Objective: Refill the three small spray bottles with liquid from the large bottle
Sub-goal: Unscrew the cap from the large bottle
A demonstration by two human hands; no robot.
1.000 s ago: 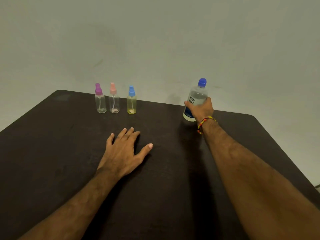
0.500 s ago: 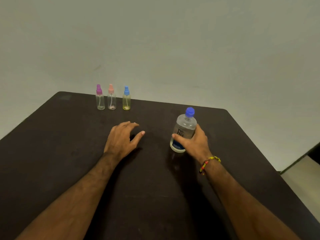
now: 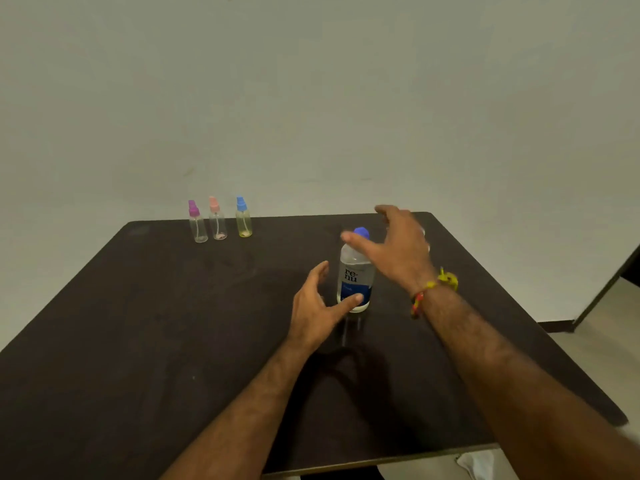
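Observation:
The large clear bottle (image 3: 355,271) with a blue cap and blue label stands upright mid-table. My left hand (image 3: 317,306) is spread just left of its base, thumb touching the label, fingers not closed round it. My right hand (image 3: 398,247) hovers open beside and above the cap, fingers spread, not gripping. Three small spray bottles stand in a row at the far left edge: purple-capped (image 3: 197,223), pink-capped (image 3: 217,220) and blue-capped (image 3: 243,218) with yellowish liquid.
The dark table (image 3: 173,323) ends at a pale wall behind the spray bottles. Its right edge drops to a light floor (image 3: 602,327). A white cloth (image 3: 479,462) shows below the near edge.
My right hand set the large bottle down nearer the table's middle and let go, lifting toward the cap. My left hand moved right to the bottle's base.

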